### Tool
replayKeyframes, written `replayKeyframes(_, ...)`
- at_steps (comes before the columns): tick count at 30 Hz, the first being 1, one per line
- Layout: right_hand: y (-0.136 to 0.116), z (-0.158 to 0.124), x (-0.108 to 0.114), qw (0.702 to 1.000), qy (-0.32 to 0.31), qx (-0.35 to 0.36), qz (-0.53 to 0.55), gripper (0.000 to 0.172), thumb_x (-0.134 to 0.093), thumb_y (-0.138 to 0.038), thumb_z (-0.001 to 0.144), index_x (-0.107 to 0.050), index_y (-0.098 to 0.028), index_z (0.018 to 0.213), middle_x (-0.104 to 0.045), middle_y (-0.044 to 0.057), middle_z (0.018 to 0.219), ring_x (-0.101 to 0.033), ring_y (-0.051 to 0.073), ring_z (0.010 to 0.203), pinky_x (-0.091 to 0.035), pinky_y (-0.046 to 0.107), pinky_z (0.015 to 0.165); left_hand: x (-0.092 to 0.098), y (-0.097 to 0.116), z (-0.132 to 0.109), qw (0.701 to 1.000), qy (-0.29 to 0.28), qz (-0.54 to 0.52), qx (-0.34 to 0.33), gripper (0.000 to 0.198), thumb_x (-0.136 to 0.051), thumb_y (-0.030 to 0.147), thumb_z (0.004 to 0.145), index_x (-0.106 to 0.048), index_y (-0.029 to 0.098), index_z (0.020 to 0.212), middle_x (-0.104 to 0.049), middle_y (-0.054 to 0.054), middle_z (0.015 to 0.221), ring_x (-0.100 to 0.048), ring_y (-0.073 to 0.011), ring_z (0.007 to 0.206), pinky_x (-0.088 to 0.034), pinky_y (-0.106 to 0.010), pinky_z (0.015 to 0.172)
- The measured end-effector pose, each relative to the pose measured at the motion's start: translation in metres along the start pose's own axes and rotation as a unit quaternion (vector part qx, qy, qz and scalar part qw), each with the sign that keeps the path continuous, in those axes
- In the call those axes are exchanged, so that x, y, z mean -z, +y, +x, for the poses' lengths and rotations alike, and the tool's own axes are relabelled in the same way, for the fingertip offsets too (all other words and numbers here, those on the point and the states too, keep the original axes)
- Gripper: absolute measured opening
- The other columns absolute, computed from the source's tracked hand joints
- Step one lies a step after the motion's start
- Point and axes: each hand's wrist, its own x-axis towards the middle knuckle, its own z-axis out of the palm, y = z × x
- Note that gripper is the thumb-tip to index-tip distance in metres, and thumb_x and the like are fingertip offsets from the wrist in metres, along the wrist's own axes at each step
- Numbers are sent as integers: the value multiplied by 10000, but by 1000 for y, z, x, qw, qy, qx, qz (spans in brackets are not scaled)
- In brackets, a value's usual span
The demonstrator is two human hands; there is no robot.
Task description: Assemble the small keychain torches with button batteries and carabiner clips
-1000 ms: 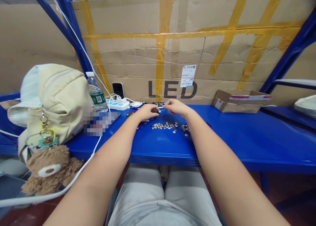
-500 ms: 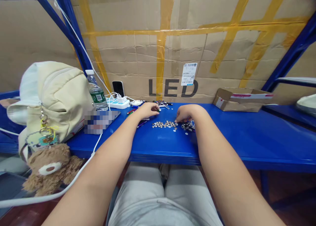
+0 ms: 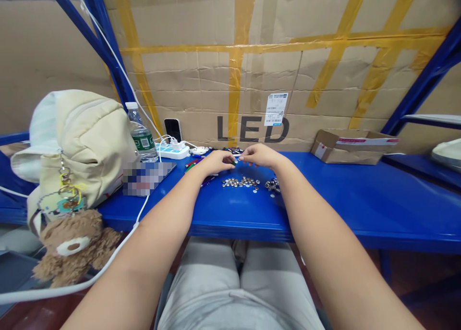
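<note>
Your left hand (image 3: 216, 162) pinches a small part (image 3: 234, 162); your right hand (image 3: 258, 156) touches it fingertips-first, grip unclear, just behind the cells (image 3: 240, 182)

Person is wearing light grey trousers (image 3: 237, 291), soft cloth, creasing over both thighs and bunching in a fold at the lap. Left forearm (image 3: 162, 229) and right forearm (image 3: 317, 243) are showing bare along their whole visible length. Left hand (image 3: 216, 163) and right hand (image 3: 259, 156) are showing bare as well, wrists included.
</note>
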Motion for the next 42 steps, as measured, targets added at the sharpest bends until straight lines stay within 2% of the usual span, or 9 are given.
replayKeyframes(9, -5, 0, -6, 999, -28, -36, 9, 195, -576, -325, 775, -642, -148, 823, -632, 50, 733, -536, 104, 601, -393, 191, 486, -2, 4, 0, 1000, 1, 5, -20, 245, -607, 214, 717, -671, 180, 951, -694, -25, 889, -619, -161, 814, -464, -275, 766)
replayKeyframes(14, -12, -10, 8, 995, -49, -69, -59, 300, -562, -426, 778, -641, -157, 886, -661, 69, 798, -563, 119, 614, -416, 215, 523, -3, 3, 2, 1000, 4, -7, -16, 246, -615, 232, 721, -657, 178, 957, -694, -31, 923, -624, -159, 842, -470, -277, 784)
replayKeyframes(18, -20, -23, 22, 954, -130, -138, -231, 381, -635, -510, 689, -663, -139, 774, -665, 78, 752, -599, 173, 656, -433, 259, 567, -3, 0, 2, 1000, 8, -4, -1, 244, -625, 229, 715, -659, 179, 951, -694, -33, 912, -628, -152, 820, -480, -276, 774)
replayKeyframes(21, -20, -26, 23, 925, -218, -184, -252, 373, -688, -503, 631, -673, -143, 729, -666, 67, 740, -613, 195, 671, -446, 284, 580, -3, 0, 1, 1000, 12, -11, 2, 238, -626, 213, 712, -657, 171, 944, -694, -38, 910, -632, -150, 822, -482, -274, 781)
replayKeyframes(24, -16, -22, 18, 922, -237, -176, -249, 312, -694, -449, 636, -675, -146, 707, -664, 58, 731, -607, 185, 652, -443, 285, 569, -3, 1, 1, 1000, 14, -17, 6, 228, -622, 202, 711, -657, 167, 933, -695, -40, 902, -633, -153, 821, -483, -276, 782)
replayKeyframes(27, -10, -17, 14, 936, -221, -145, -233, 243, -658, -399, 667, -670, -157, 685, -666, 53, 739, -599, 168, 635, -427, 269, 544, -4, 0, 1, 1000, 14, -15, 7, 222, -625, 215, 709, -659, 166, 923, -697, -43, 892, -634, -157, 814, -482, -278, 776)
replayKeyframes(31, -2, -10, 11, 962, -148, -118, -195, 227, -614, -391, 686, -645, -166, 688, -653, 53, 694, -576, 160, 577, -408, 267, 509, -4, -3, 3, 1000, 10, -12, -1, 238, -625, 236, 712, -658, 173, 939, -697, -42, 904, -635, -158, 825, -482, -277, 776)
replayKeyframes(35, 1, -6, 7, 994, -69, -24, -76, 223, -561, -386, 742, -611, -168, 733, -641, 41, 716, -553, 130, 579, -408, 238, 515, -5, -4, 3, 1000, 7, -24, -7, 251, -625, 260, 712, -648, 171, 945, -696, -40, 889, -634, -159, 809, -483, -277, 762)
replayKeyframes(42, -2, -1, -4, 998, 15, 59, 17, 204, -509, -324, 791, -614, -155, 837, -613, 22, 701, -508, 95, 555, -391, 207, 522, -9, -4, 5, 999, 20, -49, 7, 318, -606, 296, 718, -641, 158, 1002, -690, -53, 917, -625, -158, 790, -478, -283, 752)
